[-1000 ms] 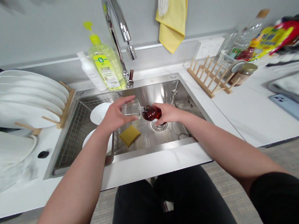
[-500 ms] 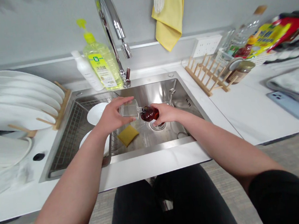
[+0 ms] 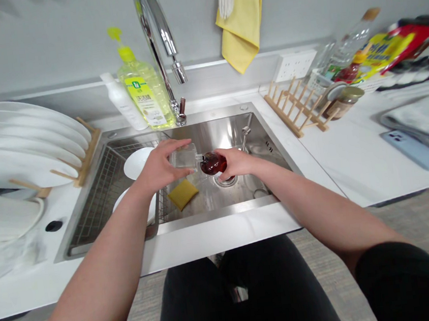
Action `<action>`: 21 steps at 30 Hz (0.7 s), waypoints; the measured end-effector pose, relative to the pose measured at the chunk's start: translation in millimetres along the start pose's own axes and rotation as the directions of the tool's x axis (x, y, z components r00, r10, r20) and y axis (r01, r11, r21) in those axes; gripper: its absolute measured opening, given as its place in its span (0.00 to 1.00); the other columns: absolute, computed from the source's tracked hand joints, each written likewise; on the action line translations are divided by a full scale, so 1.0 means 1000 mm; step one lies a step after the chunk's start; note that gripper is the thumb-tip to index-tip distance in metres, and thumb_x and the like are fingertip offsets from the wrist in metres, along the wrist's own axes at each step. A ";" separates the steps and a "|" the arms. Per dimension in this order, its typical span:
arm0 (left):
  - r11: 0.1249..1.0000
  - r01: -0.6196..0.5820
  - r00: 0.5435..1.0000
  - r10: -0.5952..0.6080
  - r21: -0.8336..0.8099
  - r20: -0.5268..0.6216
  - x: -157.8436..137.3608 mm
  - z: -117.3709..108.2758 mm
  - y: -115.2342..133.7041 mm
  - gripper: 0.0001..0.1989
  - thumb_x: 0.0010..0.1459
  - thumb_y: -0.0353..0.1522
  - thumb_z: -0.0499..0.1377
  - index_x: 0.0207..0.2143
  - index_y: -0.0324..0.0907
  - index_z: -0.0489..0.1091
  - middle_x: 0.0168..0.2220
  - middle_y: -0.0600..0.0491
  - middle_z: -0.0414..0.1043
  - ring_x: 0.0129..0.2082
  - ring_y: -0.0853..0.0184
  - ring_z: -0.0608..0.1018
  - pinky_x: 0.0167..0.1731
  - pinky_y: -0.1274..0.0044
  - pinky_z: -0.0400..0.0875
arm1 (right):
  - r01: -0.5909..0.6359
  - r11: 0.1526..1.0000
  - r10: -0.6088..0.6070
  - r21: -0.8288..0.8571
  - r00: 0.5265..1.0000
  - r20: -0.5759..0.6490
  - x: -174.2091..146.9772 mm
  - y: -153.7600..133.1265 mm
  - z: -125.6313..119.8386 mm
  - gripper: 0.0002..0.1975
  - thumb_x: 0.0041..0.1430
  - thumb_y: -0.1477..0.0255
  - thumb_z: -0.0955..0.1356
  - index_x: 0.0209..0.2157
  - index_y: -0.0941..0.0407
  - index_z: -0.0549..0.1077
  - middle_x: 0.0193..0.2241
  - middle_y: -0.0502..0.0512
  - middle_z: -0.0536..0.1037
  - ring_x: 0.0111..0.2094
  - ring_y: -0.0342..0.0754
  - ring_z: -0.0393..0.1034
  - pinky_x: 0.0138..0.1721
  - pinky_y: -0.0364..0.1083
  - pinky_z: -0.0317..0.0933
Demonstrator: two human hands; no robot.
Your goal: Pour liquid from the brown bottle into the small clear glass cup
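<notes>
Over the sink (image 3: 220, 212), my left hand (image 3: 161, 163) grips a clear glass bottle (image 3: 184, 158) lying on its side, its neck pointing right. My right hand (image 3: 233, 162) is wrapped round a small bottle of dark red liquid (image 3: 212, 164), tilted so that its mouth faces the clear one. The two necks meet or nearly meet; whether they touch I cannot tell. Beneath them lie a yellow sponge (image 3: 183, 194) and the drain (image 3: 226, 180). White bowls (image 3: 138, 162) sit in a wire basket (image 3: 95, 193) left of my hand, one partly covered by my forearm.
Behind the sink stand the tap (image 3: 159, 38), a green-yellow dish soap bottle (image 3: 146, 93) and a white bottle (image 3: 126, 101). White plates (image 3: 25, 144) fill a rack at left. A wooden rack (image 3: 296, 106), a jar (image 3: 342, 102) and a blue phone (image 3: 414, 148) are at right.
The view has shifted very slightly. Both hands keep their hold on the two bottles, with no clear movement between them.
</notes>
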State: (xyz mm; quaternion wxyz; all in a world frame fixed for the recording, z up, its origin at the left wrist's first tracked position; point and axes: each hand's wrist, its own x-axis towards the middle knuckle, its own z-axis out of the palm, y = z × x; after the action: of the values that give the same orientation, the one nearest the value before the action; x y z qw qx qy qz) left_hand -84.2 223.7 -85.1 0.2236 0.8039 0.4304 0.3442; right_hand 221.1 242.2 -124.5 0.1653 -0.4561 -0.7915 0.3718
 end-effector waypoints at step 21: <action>0.998 -0.038 0.999 0.038 0.050 0.007 0.005 -0.004 0.004 0.42 0.48 0.49 0.81 0.66 0.50 0.81 0.58 0.44 0.82 0.56 0.47 0.82 0.63 0.54 0.76 | -0.013 1.000 0.013 0.026 1.000 -0.002 -0.002 -0.004 -0.001 0.33 0.40 0.68 0.86 0.49 0.50 0.78 0.44 0.50 0.87 0.46 0.59 0.82 0.44 0.50 0.68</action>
State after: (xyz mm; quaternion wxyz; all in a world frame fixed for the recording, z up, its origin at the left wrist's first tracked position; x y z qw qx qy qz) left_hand -82.5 225.9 -77.9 0.1983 0.8183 0.4228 0.3352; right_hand 220.7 239.4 -120.2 0.1695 -0.4592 -0.7834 0.3829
